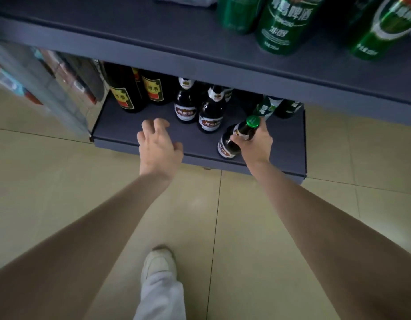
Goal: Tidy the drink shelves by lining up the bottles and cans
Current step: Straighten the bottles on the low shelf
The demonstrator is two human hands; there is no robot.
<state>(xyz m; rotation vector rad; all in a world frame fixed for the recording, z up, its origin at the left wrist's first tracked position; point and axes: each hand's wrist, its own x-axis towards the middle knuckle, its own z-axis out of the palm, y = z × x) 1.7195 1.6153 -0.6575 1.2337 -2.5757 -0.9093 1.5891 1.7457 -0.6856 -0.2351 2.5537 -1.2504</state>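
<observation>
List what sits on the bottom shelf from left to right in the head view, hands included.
Two tall dark bottles with yellow-red labels → left hand, open above the shelf front → two brown bottles with white neck labels → green-capped bottle gripped by the right hand → green bottles at the back right.

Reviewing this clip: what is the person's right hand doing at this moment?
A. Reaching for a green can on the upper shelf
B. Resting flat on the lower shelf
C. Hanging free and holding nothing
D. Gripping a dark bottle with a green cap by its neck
D: the right hand has its fingers curled round the neck of the green-capped bottle, which stands near the front edge of the lower shelf.
</observation>
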